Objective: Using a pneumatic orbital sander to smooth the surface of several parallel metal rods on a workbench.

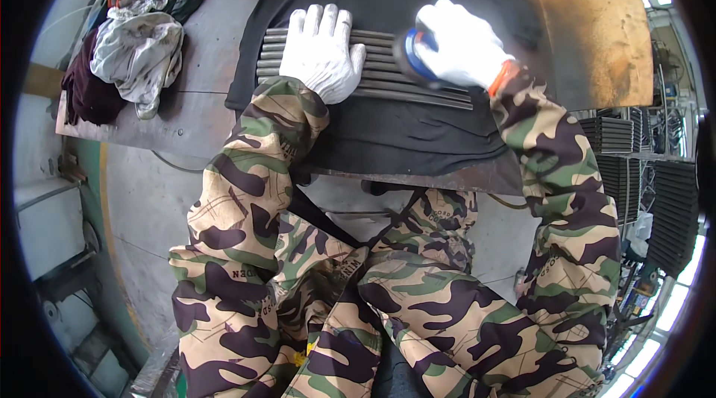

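Note:
Several thin grey metal rods (379,70) lie side by side on a black cloth (388,130) over the worktable. My left hand (317,51), in a white knit glove, rests flat across them with its fingers extended and slightly apart. In a white glove with an orange cuff, my right hand (464,42) is closed round a round blue hand tool with a dark rim (418,57). That tool is at the right part of the rods and looks blurred at its edge; its working face is hidden, and I cannot tell its exact kind.
A heap of rags (138,51), grey, white and maroon, lies on the table's left side. At the right is a brown, stained board (585,33). Racks with stacks of dark bars (608,135) stand beyond the table's right edge. My legs are below the front edge.

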